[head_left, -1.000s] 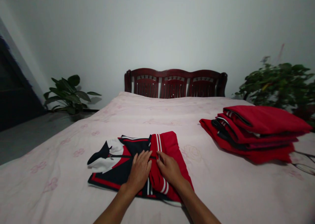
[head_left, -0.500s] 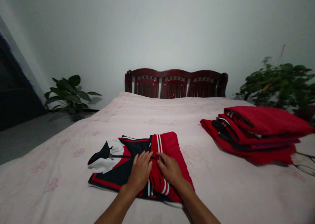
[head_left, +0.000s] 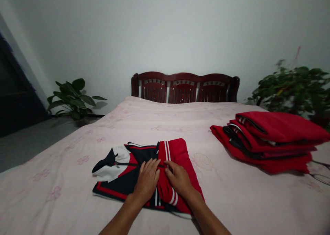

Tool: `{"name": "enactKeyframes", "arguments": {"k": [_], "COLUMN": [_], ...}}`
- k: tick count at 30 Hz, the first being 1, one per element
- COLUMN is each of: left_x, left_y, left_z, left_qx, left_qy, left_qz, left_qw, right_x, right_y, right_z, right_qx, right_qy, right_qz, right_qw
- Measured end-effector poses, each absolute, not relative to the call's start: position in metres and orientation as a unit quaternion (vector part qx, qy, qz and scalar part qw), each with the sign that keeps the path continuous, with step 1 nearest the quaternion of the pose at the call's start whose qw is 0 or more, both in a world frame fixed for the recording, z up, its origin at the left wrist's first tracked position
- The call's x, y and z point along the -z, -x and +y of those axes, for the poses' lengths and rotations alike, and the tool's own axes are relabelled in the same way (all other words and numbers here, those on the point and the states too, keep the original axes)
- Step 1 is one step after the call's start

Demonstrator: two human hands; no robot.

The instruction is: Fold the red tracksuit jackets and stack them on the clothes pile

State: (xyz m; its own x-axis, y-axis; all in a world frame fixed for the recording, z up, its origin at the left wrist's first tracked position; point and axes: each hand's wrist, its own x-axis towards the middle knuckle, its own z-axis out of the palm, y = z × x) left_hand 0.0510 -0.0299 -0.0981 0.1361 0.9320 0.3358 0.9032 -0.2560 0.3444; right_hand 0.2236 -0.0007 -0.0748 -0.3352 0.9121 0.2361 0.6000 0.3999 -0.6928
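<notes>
A folded jacket in dark navy, white and red lies on the bed, its collar to the left. Its red lower part, with white stripes, is turned back over the right side. My left hand rests flat on the navy body by the stripes, fingers stretched out, holding nothing. On the red folded part lies my right hand, its fingers loosely bent and apart, pressing on the cloth. Part of the zip and the fold are hidden under both hands.
A stack of folded red clothes sits on the right of the bed, with eyeglasses beside it. The pink floral bedsheet spreads around the jacket. Beyond are a dark wooden headboard and potted plants on both sides.
</notes>
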Motion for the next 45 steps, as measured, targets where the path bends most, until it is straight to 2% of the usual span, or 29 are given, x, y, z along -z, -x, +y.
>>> {"name": "enactKeyframes", "arguments": {"k": [45], "left_x": [0.105], "left_y": [-0.0497], "left_z": [-0.0271], "left_qx": [-0.247], "left_qy": [-0.756], "left_qz": [0.606], "left_qw": [0.011], "right_x": [0.0778], "right_y": [-0.223], "right_z": [-0.0004], "right_qx": [-0.245], "right_qy": [0.479], "right_qz": [-0.782], "right_qw": [0.315]}}
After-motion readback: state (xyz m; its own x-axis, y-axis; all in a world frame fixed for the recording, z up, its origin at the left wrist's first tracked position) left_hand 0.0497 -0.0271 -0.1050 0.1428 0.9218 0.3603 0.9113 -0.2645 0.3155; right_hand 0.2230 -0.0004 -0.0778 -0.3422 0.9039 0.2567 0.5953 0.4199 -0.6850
